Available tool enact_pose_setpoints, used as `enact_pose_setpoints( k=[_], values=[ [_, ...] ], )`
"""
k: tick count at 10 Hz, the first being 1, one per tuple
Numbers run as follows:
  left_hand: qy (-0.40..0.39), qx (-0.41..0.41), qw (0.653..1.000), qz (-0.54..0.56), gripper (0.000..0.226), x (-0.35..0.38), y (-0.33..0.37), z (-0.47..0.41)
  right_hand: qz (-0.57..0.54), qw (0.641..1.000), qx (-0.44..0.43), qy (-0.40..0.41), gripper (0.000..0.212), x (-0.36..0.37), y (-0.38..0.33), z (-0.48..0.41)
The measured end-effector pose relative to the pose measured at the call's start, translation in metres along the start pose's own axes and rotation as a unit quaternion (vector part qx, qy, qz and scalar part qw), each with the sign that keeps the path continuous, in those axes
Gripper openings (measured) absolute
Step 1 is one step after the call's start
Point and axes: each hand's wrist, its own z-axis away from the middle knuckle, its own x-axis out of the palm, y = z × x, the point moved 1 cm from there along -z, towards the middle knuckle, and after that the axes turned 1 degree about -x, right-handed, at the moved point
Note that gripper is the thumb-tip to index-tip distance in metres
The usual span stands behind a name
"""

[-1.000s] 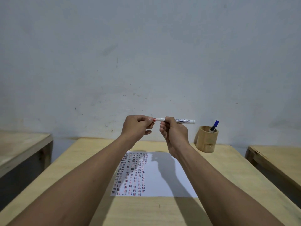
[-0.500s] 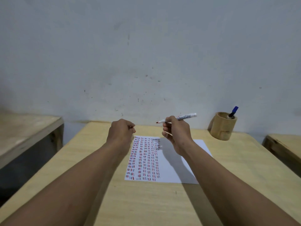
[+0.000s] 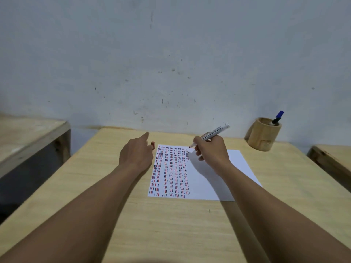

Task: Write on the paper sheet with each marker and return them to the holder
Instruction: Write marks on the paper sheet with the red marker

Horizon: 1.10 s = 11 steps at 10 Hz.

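My right hand [image 3: 210, 152] grips a white marker [image 3: 214, 132], uncapped, with its red tip just above the top edge of the paper sheet [image 3: 205, 183]. The sheet lies on the wooden table [image 3: 171, 224], and its left half is filled with columns of short red and dark strokes. My left hand [image 3: 136, 154] rests left of the sheet with the index finger stretched out. The marker's red cap [image 3: 152, 144] shows at its fingertips, low on the table, and the grip on it is hidden. A bamboo holder [image 3: 264, 137] at the back right contains a blue-capped marker [image 3: 277, 117].
A grey wall rises directly behind the table. A second wooden table [image 3: 28, 137] stands to the left across a dark gap, and the corner of another [image 3: 334, 158] shows at the right edge.
The cap came off the marker in my left hand. Both hands dropped from chest height to the table; the marker tip swung down toward the sheet's top edge.
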Motion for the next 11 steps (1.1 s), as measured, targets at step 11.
enact_pose_setpoints(
  k=[11],
  values=[
    [-0.179, 0.011, 0.962, -0.205, 0.061, 0.009, -0.030, 0.018, 0.161, 0.986, -0.033, 0.001, 0.028, 0.007, 0.031, 0.003]
  ],
)
